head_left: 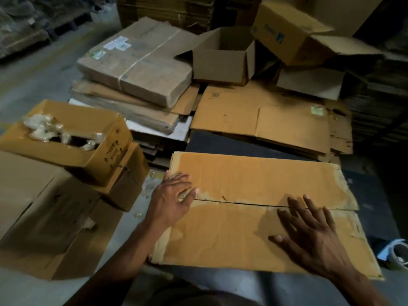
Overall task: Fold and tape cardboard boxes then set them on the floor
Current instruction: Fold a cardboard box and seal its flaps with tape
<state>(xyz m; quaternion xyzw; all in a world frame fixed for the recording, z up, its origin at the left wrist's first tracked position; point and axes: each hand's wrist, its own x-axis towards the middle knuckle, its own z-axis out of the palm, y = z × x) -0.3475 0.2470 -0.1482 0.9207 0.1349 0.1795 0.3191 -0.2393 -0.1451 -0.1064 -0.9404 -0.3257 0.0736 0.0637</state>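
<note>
Floor, flat hands on box

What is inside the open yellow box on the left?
The yellow box holds crumpled clear plastic near its top. Anything beneath it is hidden by the plastic and the box flaps.

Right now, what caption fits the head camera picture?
Both hands, left and right, press a box's flaps shut beside the tape.

Cardboard boxes on grey floor
</note>
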